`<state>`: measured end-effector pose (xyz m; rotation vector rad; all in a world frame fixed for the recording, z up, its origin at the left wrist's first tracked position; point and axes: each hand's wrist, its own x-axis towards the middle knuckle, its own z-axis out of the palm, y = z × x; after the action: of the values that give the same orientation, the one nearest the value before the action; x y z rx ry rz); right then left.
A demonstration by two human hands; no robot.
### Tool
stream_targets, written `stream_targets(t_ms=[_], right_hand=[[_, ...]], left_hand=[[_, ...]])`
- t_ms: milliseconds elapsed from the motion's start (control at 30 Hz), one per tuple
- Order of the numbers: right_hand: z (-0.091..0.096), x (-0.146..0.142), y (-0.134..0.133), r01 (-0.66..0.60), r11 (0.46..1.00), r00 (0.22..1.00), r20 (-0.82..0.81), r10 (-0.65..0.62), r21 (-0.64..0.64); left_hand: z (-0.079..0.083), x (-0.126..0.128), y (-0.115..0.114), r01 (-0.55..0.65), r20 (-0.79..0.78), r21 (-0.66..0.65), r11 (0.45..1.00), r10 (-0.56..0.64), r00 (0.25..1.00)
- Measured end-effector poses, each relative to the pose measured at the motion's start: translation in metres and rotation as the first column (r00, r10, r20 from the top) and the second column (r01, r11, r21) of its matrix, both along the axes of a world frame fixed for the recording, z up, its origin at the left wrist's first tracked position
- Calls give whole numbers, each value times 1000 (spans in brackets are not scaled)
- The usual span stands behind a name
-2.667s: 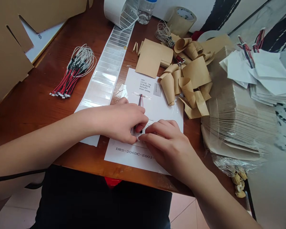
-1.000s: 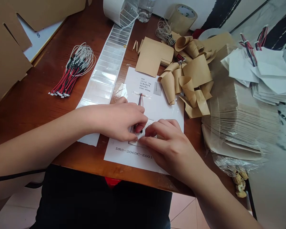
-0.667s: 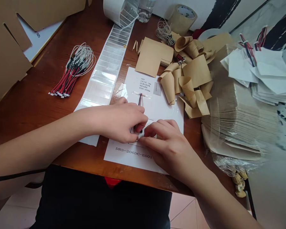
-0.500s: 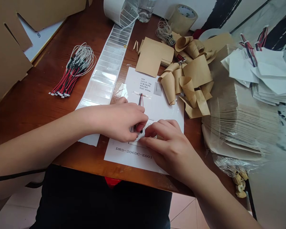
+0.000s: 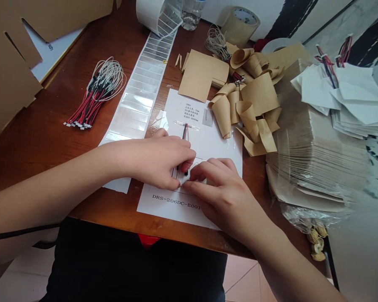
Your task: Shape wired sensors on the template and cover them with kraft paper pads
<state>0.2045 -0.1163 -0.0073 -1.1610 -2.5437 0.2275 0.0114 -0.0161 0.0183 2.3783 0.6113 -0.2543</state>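
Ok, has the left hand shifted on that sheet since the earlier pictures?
No, not noticeably: the left hand sits in the same place against the printed DRS-206DC-E001 line on the white sheet, its fingertips just above that line.

Between the hands: a small white piece (image 5: 183, 178) with a dark wire end, mostly covered by the left hand (image 5: 154, 163) and right hand (image 5: 222, 197); its shape cannot be made out.
Printed sheet (image 5: 219, 144): the code line runs under the right hand, and its end is hidden; the small print (image 5: 189, 110) is too small to read.
Top edge: a water bottle (image 5: 192, 14) and a label roll (image 5: 154, 16) are cut off.
Left edge: cardboard sheets (image 5: 9, 63) are cut off.
Right side: wires (image 5: 326, 63) disappear among white paper sheets (image 5: 355, 98).
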Motion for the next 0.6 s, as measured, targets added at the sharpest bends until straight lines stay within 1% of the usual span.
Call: stream_targets(t_ms=[200,367,600], right_hand=[[0,0,0,-5,1000,1000,-2,5,-10],[1,1,2,-14,1000,999,-36,14,-3],[1,2,3,11,1000,998,-59,-12,-5]], left_hand=[[-3,1,-1,-17,15,16,1000,17,1000],[-4,2,-2,-23,11,9,1000,23,1000],[-8,3,-4,-56,34,15,998,56,998]])
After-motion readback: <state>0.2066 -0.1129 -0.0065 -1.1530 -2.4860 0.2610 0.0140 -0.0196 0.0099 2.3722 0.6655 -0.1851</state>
